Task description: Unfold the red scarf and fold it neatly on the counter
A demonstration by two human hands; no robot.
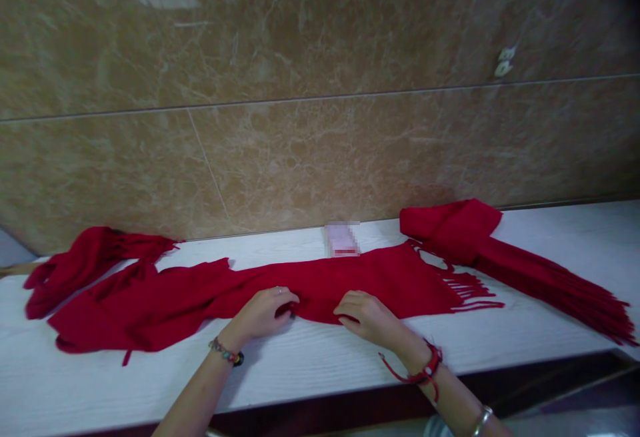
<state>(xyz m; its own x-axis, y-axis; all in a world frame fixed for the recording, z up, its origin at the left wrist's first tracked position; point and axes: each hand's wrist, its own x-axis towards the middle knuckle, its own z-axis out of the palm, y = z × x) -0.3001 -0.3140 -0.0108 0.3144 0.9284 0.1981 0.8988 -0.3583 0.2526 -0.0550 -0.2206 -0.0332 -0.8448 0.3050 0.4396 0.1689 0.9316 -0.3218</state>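
A long red scarf [370,280] lies lengthwise on the white table, flat toward its fringed right end and bunched at the left. My left hand [267,314] is at its near edge around the middle, fingers curled toward the thumb on the cloth. A short way to the right, my right hand [369,318] pinches the same near edge, its thumb and fingertips close together. The flat stretch of cloth between both hands shows a slight curve along the edge.
Another folded red scarf [520,267] with long fringe lies at the right. A bunched red fringed piece [90,260] is at the far left. Behind the middle scarf sits a small pale pink packet [341,238]. A brown marble wall [300,157] backs the white table [310,370].
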